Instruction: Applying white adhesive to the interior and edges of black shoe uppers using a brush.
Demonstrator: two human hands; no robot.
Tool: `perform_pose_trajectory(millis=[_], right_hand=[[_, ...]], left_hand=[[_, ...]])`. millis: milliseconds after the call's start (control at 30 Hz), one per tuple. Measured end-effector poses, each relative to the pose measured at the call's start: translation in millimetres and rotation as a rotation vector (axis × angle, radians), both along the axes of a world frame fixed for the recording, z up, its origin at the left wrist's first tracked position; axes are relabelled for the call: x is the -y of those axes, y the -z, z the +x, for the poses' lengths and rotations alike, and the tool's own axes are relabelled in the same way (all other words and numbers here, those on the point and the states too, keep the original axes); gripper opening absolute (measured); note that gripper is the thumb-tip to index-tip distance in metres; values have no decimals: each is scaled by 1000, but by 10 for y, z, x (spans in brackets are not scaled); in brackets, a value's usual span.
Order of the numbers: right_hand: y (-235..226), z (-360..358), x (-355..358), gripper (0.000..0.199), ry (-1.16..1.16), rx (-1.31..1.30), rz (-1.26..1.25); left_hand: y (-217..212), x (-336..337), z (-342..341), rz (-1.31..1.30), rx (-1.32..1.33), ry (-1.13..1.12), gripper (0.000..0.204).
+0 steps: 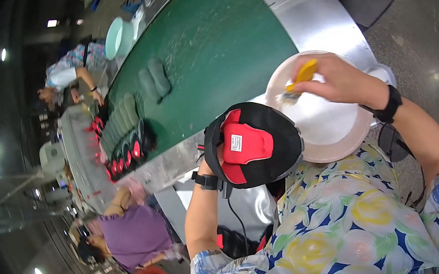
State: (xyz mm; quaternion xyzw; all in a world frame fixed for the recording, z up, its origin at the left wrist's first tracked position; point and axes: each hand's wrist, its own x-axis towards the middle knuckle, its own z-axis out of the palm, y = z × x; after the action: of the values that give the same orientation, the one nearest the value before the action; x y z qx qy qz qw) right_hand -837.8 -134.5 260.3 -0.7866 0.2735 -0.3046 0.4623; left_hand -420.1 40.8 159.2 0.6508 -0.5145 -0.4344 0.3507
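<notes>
My right hand (333, 79) pinches a brush with a yellow handle (305, 76). Its pale bristles (287, 97) point down over the left side of a round white basin (352, 137), where whitish material lies inside. Held up just left of that basin is a black and red shoe upper (281, 147), with a small white label on its red part. My left hand (207, 167) grips it from below and behind; most of those fingers are hidden by the upper. A dark band sits on each of my wrists.
A green conveyor belt (218, 38) with metal edging runs beyond my hands. Grey-green insoles (154, 80) and several black and red shoe pieces (130, 148) lie on it. Across the belt are a turquoise basin (118, 39) and a co-worker (71, 68); another person in purple (136, 233) sits at left.
</notes>
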Motion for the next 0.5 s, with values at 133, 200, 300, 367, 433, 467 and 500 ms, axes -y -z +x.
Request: perform_pose_trajectory(millis=[133, 200, 300, 367, 433, 467, 500], right_hand=[[-135, -122, -12, 19, 8, -63, 9], [-70, -222, -21, 23, 50, -35, -51], [-40, -267, -103, 28, 205, -126, -21], [32, -233, -153, 32, 405, -107, 104], [134, -155, -207, 32, 454, -79, 142], [175, -114, -232, 32, 507, -58, 176], [199, -77, -256, 32, 502, -56, 181]], left_hand=[[-70, 256, -113, -101, 127, 162, 46], [-78, 245, -186, -151, 196, 212, 46], [-44, 247, -310, -217, 303, 262, 46], [6, 201, -404, -259, 373, 293, 46], [35, 124, -487, -292, 443, 318, 46], [93, 182, -530, -308, 477, 331, 46], [110, 153, -555, -323, 508, 342, 46]])
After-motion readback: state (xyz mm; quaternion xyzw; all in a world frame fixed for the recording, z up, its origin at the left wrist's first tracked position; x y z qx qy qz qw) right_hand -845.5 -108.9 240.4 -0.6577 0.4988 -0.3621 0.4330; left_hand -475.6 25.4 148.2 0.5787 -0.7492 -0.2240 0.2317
